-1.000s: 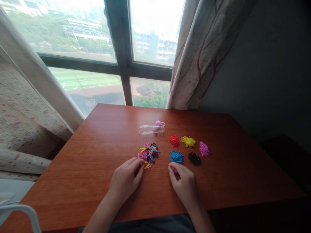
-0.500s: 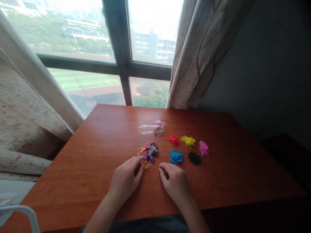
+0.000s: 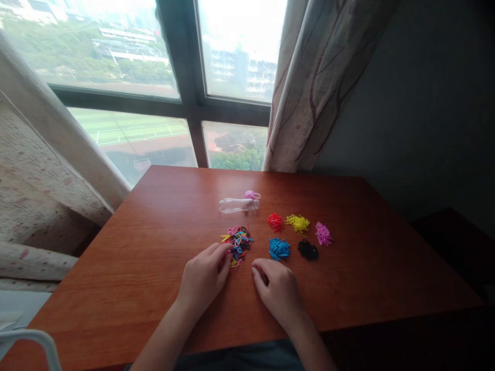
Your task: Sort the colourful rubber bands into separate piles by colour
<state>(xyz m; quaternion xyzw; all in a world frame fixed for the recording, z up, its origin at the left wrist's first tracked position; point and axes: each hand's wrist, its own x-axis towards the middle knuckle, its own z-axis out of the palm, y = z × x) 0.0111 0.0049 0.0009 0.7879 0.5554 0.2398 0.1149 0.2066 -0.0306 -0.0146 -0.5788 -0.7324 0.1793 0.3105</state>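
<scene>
My left hand (image 3: 205, 273) reaches over the near-left edge of a mixed pile of small coloured rubber bands (image 3: 240, 239). Its thumb and index finger are pressed together among the bands, and what they pinch is too small to make out. Just right of that pile, low over the table, my right hand (image 3: 277, 287) is closed with thumb against fingertips; whatever it holds is hidden. Beyond it lie separate heaps of rubber bands: blue (image 3: 279, 249), black (image 3: 308, 250), red (image 3: 276, 222), yellow (image 3: 297, 223) and pink (image 3: 324, 233).
A clear plastic bottle (image 3: 235, 205) lies on its side behind the mixed pile, with a pink loop-shaped piece (image 3: 252, 195) beside it. The wooden table (image 3: 127, 268) reaches to the window, between curtains (image 3: 320, 77). A white curved rail (image 3: 38, 335) stands at lower left.
My left hand has shifted slightly forward and up over the mixed pile, its fingers drawn closer together. My right hand stays closed in place. The view has turned slightly.
</scene>
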